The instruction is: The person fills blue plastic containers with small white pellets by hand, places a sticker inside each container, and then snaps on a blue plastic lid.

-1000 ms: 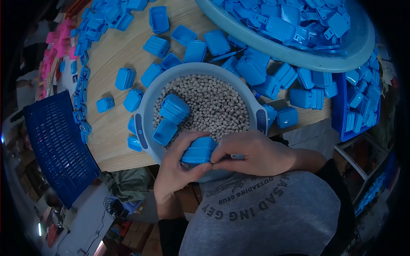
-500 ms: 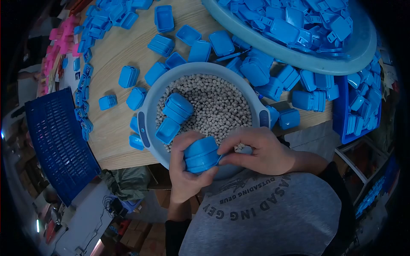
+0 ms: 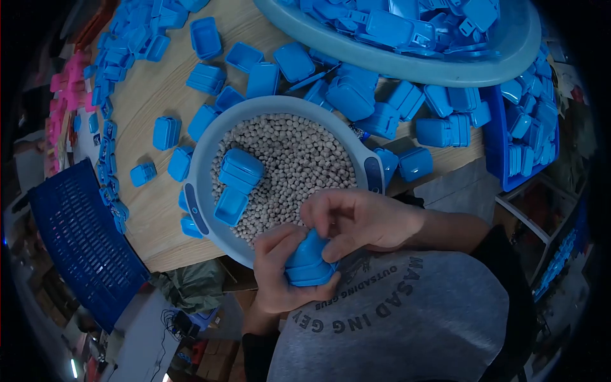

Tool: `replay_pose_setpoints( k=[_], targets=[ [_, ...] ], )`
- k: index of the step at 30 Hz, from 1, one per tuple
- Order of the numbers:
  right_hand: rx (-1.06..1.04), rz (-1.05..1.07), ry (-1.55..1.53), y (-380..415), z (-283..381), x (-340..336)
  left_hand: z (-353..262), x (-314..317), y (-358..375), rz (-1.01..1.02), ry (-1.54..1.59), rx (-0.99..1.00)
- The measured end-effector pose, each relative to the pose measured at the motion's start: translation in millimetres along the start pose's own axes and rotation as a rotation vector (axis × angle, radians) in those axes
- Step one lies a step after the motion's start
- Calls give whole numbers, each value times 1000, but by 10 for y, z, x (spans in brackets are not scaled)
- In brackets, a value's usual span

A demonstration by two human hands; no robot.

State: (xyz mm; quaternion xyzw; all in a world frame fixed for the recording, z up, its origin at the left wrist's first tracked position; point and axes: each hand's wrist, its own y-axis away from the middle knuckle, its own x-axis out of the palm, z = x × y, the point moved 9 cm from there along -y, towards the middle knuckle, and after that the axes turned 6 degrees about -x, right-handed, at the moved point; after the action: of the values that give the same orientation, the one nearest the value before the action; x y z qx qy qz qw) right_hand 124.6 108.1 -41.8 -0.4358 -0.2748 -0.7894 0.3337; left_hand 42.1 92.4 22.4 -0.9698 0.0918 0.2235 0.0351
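Note:
My left hand point(image 3: 275, 274) is wrapped round a small blue plastic box point(image 3: 312, 262) with a lidded, rounded shape, just in front of the basin. My right hand point(image 3: 363, 219) bends over the same box from the right, thumb against its side and curled fingers at its top edge. A grey-blue basin point(image 3: 205, 143) full of small beige pellets point(image 3: 299, 153) stands right beyond both hands. On the pellets rest a closed-looking blue box point(image 3: 242, 168) and an open blue box half point(image 3: 231, 206).
Loose blue boxes point(image 3: 167, 132) lie around the basin on the wooden table point(image 3: 159, 210). A large tub point(image 3: 458, 75) of blue parts stands at the back right, with a blue bin point(image 3: 503, 169) beside it. A dark blue crate point(image 3: 83, 235) is at the left.
The view has shifted, so the table and basin appear further left. My left hand has turned the box, and my right hand has moved from its lower right edge up over its top.

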Motion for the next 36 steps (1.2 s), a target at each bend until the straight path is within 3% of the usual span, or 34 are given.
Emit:
replay_pose_setpoints(
  k=[3,6,7,10,12,14,16,19,22,25,28,29,32,33,36],
  targets=[
    [131,-15,-69,-61,-26,-1,105,32,-52,87,92,-72],
    [56,-112,363,-119,228,-107,306,78,-133,155,198,-300],
    [-119,-45,595,-141,396,-46,477,163,-106,29,596,-470],
    [-301,153,1191,-96,627,223,526,170,-187,-30,603,-490],
    [-440,37,1387,-6,897,205,400,47,-268,-46,300,-341],
    [-718,-280,1555,201,1200,0,316,-103,-288,-78,-81,-248],
    [-910,-518,1853,294,1358,-130,450,-357,-208,-267,-320,-255],
    [-712,-408,2262,142,1183,-79,618,-578,-93,-320,-613,-287],
    [-717,-518,2341,137,1288,196,616,-506,-11,-235,-793,-295],
    [-750,-443,1908,93,1258,108,687,-448,25,-203,-806,-358],
    [-201,-121,1144,-322,677,55,685,-556,272,-439,199,-382],
    [-148,-62,1106,-377,557,111,574,-532,259,-416,175,-267],
    [14,139,979,-503,143,215,547,-299,304,-195,-160,-262],
    [-39,145,1082,-502,155,203,570,-268,257,-127,-123,-290],
    [-159,149,1400,-474,161,136,644,-505,378,-370,-6,-329]
  ],
)
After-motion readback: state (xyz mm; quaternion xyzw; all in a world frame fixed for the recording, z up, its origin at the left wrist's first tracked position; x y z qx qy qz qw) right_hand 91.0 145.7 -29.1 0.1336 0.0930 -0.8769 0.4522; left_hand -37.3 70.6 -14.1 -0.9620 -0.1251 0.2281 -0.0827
